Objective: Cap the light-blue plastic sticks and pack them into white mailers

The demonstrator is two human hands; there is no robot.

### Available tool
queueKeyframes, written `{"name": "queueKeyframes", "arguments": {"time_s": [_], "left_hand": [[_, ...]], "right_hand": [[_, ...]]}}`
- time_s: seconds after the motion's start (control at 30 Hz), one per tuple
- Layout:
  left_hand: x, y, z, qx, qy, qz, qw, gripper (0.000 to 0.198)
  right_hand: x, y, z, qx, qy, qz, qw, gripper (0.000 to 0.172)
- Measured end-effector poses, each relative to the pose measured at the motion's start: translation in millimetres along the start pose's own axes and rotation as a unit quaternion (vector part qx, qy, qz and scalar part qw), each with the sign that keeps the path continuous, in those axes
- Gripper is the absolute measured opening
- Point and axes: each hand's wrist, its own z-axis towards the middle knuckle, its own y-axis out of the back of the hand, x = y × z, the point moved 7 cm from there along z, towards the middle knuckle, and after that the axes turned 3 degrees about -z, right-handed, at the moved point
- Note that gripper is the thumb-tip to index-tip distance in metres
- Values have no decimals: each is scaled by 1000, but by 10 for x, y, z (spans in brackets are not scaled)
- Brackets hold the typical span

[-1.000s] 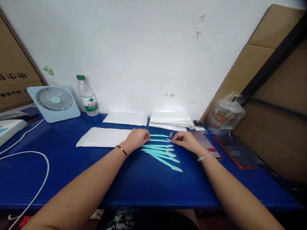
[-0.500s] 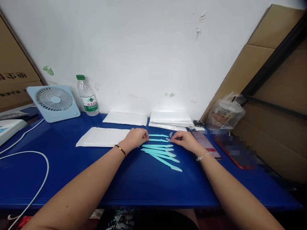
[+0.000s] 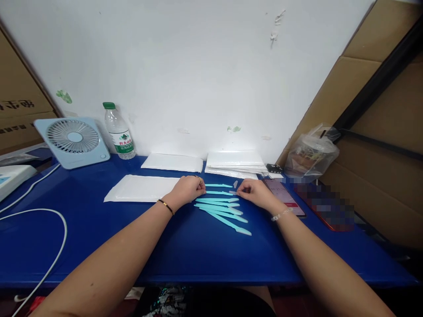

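Observation:
Pinched in my left hand (image 3: 190, 189) is the handle end of a turquoise eyebrow razor (image 3: 218, 192). At its blade end, my right hand (image 3: 253, 193) grips a small clear blade cap (image 3: 233, 193) between thumb and fingers. Whether the cap is seated on the blade cannot be made out. Just beyond lies another turquoise razor (image 3: 218, 185), its left end hidden by my left hand. A loose clear cap (image 3: 235, 184) rests past that razor's tip. Several more razors (image 3: 228, 218) are fanned out on the blue table nearer to me.
White padded packets (image 3: 135, 187) lie left and along the wall, with a stack of them (image 3: 234, 160) at the back. A phone (image 3: 287, 200) and a bagged cup (image 3: 310, 154) are on the right. A fan (image 3: 74, 141), water bottle (image 3: 120, 136) and white cable (image 3: 64, 237) occupy the left.
My right hand and the clear cap have shifted very slightly to the right, and the cap now lies more level with the razor. My left hand keeps its place.

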Motion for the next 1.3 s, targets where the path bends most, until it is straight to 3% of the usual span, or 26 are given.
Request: {"name": "queueKeyframes", "arguments": {"time_s": [0.2,0.5,0.67,0.73,0.9,1.1,1.3], "left_hand": [[1,3,1,0,-1,-5,1000,12],[-88,-98,23,12,-20,-46,999,13],[-156,16,1,-76,-54,-2,996,26],[-191,-4,-8,-76,-71,25,994,32],[-232,-134,-13,-30,-93,69,993,41],[-233,-175,1,-29,-103,96,990,38],[-211,-188,19,-28,-101,86,991,39]], "right_hand": [[-9,3,-10,15,-13,-15,1000,13],[88,-101,30,4,22,13,1000,14],[15,83,61,-67,54,-13,996,17],[-37,73,97,-55,58,-31,996,17],[-124,21,168,-39,19,-42,998,13],[-266,-36,181,-6,-83,38,996,22],[-263,-19,198,-28,-73,43,996,24]]}}
